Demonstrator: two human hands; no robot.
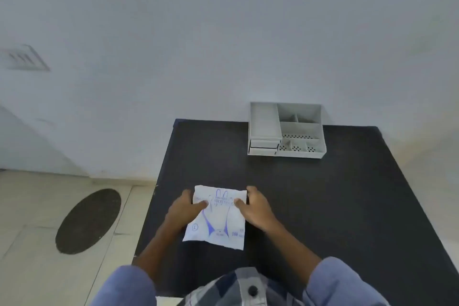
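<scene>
A white plastic packet (pixel 218 221) with blue print lies on the black table (pixel 310 201), near its front left. My left hand (pixel 185 208) grips the packet's upper left edge, thumb on top. My right hand (pixel 255 207) grips the upper right edge the same way. The fingers of both hands curl round the packet's far edge.
A grey desk organiser (pixel 286 129) with several compartments and two small drawers stands at the back of the table against the white wall. To the left, the tiled floor holds a dark oval mat (pixel 88 221). The table's left edge runs close to my left arm.
</scene>
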